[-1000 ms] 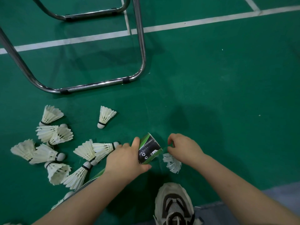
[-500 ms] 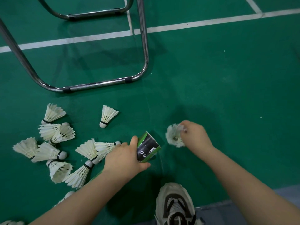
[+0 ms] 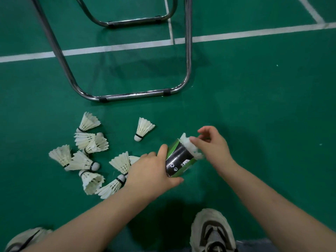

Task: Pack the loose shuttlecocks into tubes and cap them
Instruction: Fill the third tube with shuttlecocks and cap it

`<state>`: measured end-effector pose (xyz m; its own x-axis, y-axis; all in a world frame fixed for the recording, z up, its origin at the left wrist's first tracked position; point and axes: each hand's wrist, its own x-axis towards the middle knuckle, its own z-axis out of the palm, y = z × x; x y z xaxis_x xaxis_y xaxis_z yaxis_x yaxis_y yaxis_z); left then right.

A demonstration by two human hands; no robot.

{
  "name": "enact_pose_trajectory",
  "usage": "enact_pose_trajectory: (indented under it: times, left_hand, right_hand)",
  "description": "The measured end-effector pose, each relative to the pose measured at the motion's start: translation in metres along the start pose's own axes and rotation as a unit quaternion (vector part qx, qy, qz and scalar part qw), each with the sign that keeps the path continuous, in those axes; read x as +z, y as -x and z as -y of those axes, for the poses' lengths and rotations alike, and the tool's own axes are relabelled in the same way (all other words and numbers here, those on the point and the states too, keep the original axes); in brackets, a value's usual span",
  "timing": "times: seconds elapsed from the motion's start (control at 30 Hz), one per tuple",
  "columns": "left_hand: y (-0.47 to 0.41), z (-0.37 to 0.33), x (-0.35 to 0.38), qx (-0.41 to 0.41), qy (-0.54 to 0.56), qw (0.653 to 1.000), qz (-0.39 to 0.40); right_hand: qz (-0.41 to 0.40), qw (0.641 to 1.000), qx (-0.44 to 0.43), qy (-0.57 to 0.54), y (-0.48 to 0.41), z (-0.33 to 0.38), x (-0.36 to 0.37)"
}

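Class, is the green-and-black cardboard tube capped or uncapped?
Uncapped: a white feathered shuttlecock pokes from the open mouth of the green-and-black cardboard tube.

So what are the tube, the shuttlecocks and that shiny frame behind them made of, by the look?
Tube: likely printed cardboard, matte green and black with small white symbols. Shuttlecocks: skirts look like real white feathers, separate overlapping vanes; the rounded white bases could be cork or foam, unclear. Frame: bent metal tubing, chrome-like, with bright reflections.

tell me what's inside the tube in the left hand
A shuttlecock sits in the open mouth of the tube, white feathers sticking out, held by the right hand. The wall hides its cork and anything deeper.
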<state>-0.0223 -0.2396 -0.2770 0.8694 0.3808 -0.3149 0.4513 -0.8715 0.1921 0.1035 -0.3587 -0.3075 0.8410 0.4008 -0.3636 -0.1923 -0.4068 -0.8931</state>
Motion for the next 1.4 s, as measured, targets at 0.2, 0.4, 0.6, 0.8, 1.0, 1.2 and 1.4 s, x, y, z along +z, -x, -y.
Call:
enact_pose_trajectory:
  times: [0.2, 0.4, 0.6, 0.8, 1.0, 1.2, 1.4]
  left_hand:
    - [0.007, 0.031, -0.031, 0.021, -0.029, 0.999, -0.029]
    - [0.02, 0.076, -0.071, 0.041, -0.061, 0.996, -0.046]
    - [0.036, 0.122, -0.114, 0.077, -0.112, 0.99, -0.043]
    - [0.044, 0.161, -0.137, 0.059, -0.107, 0.992, -0.038]
    - [0.045, 0.18, -0.115, 0.044, -0.073, 0.996, -0.031]
    - [0.04, 0.187, -0.084, 0.024, -0.053, 0.998, -0.001]
    - [0.036, 0.192, -0.074, 0.023, -0.06, 0.998, 0.0]
  right_hand:
    - [0.219, 0.975, -0.035, 0.034, 0.023, 0.053, 0.017]
    - [0.416, 0.909, 0.009, 0.024, 0.023, 0.093, 0.055]
    - [0.542, 0.84, 0.009, 0.014, 0.032, 0.134, 0.108]
    - [0.541, 0.84, 0.029, 0.038, 0.039, 0.173, 0.148]
    - [0.445, 0.893, 0.043, 0.04, 0.035, 0.164, 0.168]
    - [0.36, 0.93, 0.067, 0.026, 0.028, 0.13, 0.175]
    - [0.266, 0.961, 0.071, -0.008, 0.016, 0.112, 0.175]
